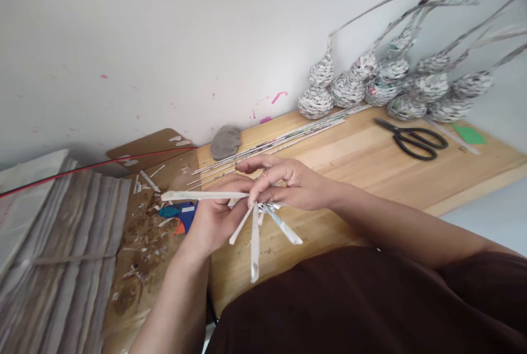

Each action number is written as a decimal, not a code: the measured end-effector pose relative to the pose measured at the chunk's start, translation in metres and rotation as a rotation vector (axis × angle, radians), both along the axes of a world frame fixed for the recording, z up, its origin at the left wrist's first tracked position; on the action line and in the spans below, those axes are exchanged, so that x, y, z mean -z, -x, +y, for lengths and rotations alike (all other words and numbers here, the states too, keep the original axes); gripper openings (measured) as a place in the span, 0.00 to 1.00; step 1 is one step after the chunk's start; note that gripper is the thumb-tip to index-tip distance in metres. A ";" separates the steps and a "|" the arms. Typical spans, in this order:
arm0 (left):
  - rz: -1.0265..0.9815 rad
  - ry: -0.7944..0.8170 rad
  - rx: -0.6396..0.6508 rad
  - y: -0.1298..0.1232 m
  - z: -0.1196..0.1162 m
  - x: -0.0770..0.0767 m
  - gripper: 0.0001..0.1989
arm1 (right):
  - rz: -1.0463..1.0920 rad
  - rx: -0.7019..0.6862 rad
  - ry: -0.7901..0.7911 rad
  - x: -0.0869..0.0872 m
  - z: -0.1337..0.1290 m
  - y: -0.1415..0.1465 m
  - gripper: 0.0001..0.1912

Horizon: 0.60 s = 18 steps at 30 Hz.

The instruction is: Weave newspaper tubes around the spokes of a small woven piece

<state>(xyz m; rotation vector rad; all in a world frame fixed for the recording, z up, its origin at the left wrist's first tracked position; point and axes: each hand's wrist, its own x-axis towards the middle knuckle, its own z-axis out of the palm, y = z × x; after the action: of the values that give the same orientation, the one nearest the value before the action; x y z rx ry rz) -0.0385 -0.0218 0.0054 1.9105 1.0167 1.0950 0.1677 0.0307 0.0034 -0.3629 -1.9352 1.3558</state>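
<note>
Both hands meet over the table around a small woven piece of rolled paper tubes (pixel 255 249), whose white spokes fan out toward me and to the left. My left hand (pixel 218 219) grips the piece from the left side, its thumb near the centre. From above and the right, my right hand (pixel 290 181) pinches the tubes at the same centre, fingers bent. Most of the woven middle is hidden beneath the fingers. Just left of my left wrist lies a blue glue gun (pixel 185 214) with an orange trigger.
Long thin paper sticks (pixel 284 137) lie behind my hands. Black scissors (pixel 415 140) rest at the right. Several woven paper gourd shapes (pixel 320 88) stand against the wall. A grey lump (pixel 225 142) sits at the back; a strapped paper stack (pixel 61 266) is at left, beside scattered scraps.
</note>
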 end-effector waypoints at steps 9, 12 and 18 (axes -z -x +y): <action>0.034 -0.156 0.011 0.000 0.006 0.001 0.02 | 0.053 0.152 -0.031 0.003 -0.007 0.007 0.06; 0.103 -0.176 -0.068 0.001 0.006 0.000 0.01 | 0.032 0.245 -0.045 0.001 -0.007 0.006 0.08; 0.100 -0.222 -0.124 -0.001 0.006 0.000 0.02 | -0.121 0.328 -0.172 0.000 -0.003 0.000 0.16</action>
<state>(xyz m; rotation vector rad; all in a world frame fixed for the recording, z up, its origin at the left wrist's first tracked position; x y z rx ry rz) -0.0378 -0.0160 0.0058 2.1199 1.1212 1.2371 0.1677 0.0274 0.0035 -0.6583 -1.9692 0.9685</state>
